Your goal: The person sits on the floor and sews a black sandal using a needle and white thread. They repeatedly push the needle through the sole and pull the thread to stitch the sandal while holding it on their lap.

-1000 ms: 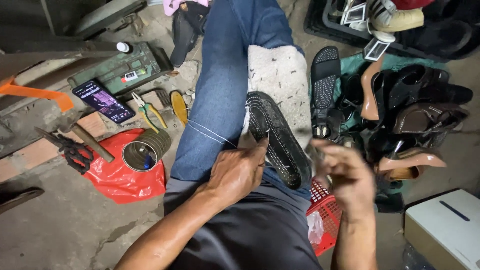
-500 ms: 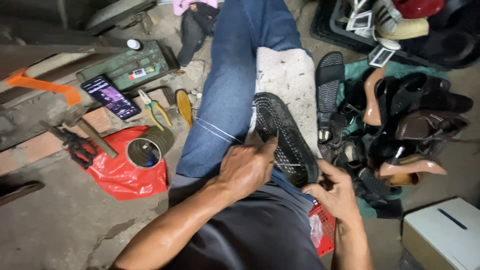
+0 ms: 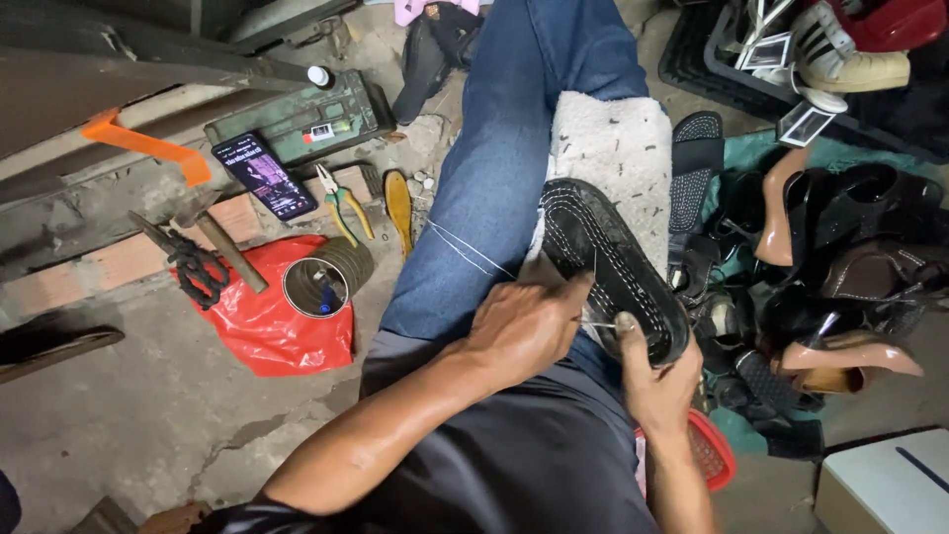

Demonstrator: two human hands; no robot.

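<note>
Left hand (image 3: 524, 331) is pinching a thin needle (image 3: 600, 324), fingers narrow, at the black shoe sole (image 3: 613, 267). Right hand (image 3: 657, 381) is gripping the sole's near edge; sole is resting on the white pad (image 3: 613, 148) over the knee.

The shoe sole (image 3: 613, 267) looks like matt black rubber with a ribbed tread and pale stitching round its edge. It rests on a rough, nubbly white cloth (image 3: 618, 148) over blue denim. At nine o'clock from it, a dull metal tin (image 3: 318, 285) lies on glossy red plastic sheet (image 3: 272, 331). At three o'clock, tan heeled shoes (image 3: 840, 354) shine like patent leather. The floor (image 3: 119, 415) is rough, cracked concrete.
</note>
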